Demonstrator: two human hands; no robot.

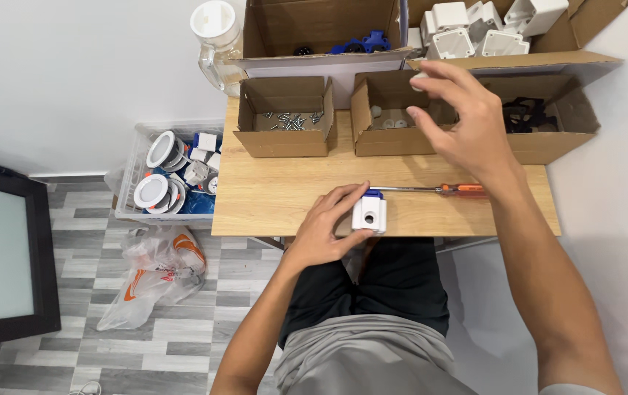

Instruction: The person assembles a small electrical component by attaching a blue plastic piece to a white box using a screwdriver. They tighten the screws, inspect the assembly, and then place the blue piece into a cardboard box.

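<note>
Left hand (326, 223) grips the white socket housing (369, 213) on the tabletop (270, 197).
Right hand (460, 117), loosely spread, hovers over the middle cardboard box (391, 135), beyond the housing.

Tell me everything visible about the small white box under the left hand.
The small white plastic box with a blue cap is a squarish housing with a round hole in the face turned towards the camera and a blue part showing at its far top edge. It sits on the light wooden table near the front edge. The left hand grips its left side. Just behind it lies an orange-handled screwdriver; whether its tip touches the box cannot be told.
</note>
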